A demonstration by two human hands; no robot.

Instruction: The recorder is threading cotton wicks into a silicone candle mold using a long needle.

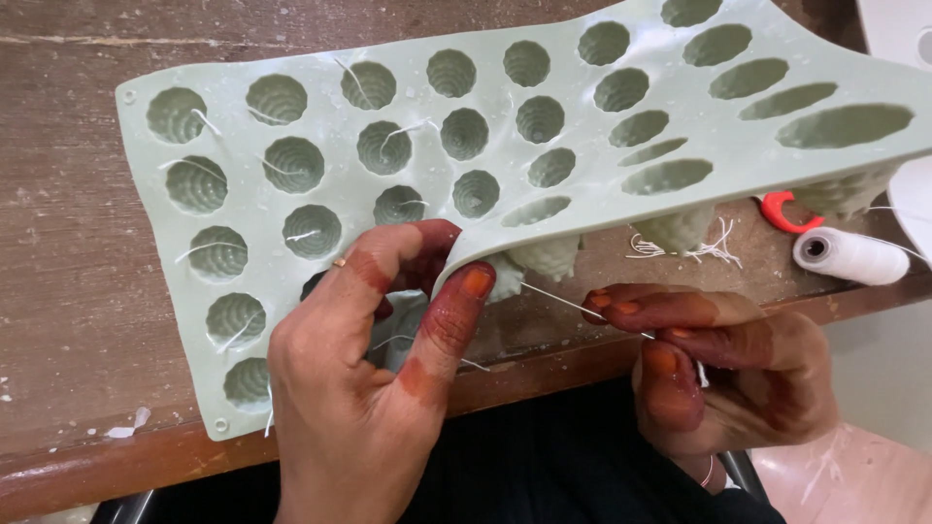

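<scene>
A pale green silicone mould (320, 136) with several ribbed round cavities lies on the wooden table, its right half bent up off the surface. My left hand (379, 378) pinches the mould's front edge, thumb on the underside and fingers on top. My right hand (718, 359) sits under the lifted part and pinches a white wick thread (558, 296) that runs up into the tip of one cavity. Several cavities on the left hold short white wicks.
A spool of white thread (849, 255) lies at the table's right edge, next to red-handled scissors (782, 211) and loose thread scraps (718, 247). The wooden table's front edge (126, 461) runs below the mould. A white object (898, 29) sits at the top right.
</scene>
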